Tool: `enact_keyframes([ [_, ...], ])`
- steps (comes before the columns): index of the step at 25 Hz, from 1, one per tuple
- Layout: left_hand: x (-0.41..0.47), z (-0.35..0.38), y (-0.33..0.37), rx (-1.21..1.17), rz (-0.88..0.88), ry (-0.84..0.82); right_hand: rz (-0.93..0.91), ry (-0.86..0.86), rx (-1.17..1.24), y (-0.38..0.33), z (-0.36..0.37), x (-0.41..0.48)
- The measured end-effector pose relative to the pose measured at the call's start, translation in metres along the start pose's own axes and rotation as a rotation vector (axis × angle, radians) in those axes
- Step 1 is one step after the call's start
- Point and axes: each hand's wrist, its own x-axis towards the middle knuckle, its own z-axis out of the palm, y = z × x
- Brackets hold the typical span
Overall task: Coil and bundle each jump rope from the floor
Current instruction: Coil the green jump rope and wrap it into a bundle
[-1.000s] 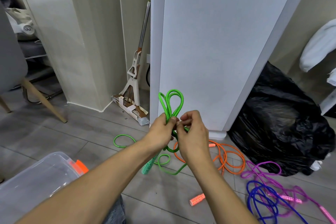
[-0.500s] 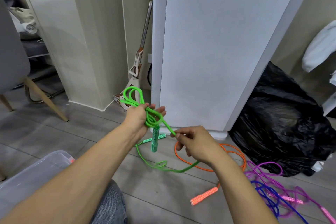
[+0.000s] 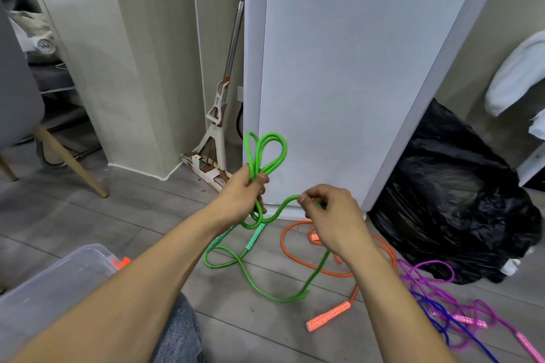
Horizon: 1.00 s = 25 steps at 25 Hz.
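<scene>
- The left hand grips the green rope, fingers curled round a bunch of loops that stand up above the fist. The green handles hang just below it, near the floor.
- The right hand pinches a single strand just beside the left. The rest of that strand trails down in a slack curve on the floor.
- That slack looks to cross the orange rope, so a quick pull could snag it or drag it along.
- If the left grip eases while the next turn is laid in, the gathered loops could slide apart or come out uneven.
- The purple rope and blue rope lie tangled together and will likely need teasing apart.
- A clear plastic box sits at lower left; I can make out nothing inside. The black bag bulges, its contents hidden.
</scene>
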Motion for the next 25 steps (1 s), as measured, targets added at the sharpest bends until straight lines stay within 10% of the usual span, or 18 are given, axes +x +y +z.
enact_keyframes([
  [17,-0.014,0.003,0.002,0.331,0.157,-0.484,0.033,0.059,0.116,0.001,0.008,0.0],
  [21,-0.001,-0.01,-0.006,0.6,0.174,-0.156,0.059,-0.116,0.086,0.006,0.005,0.005],
  [25,0.012,-0.018,-0.005,0.292,-0.018,0.336,0.178,-0.164,0.015,0.023,-0.007,0.011],
])
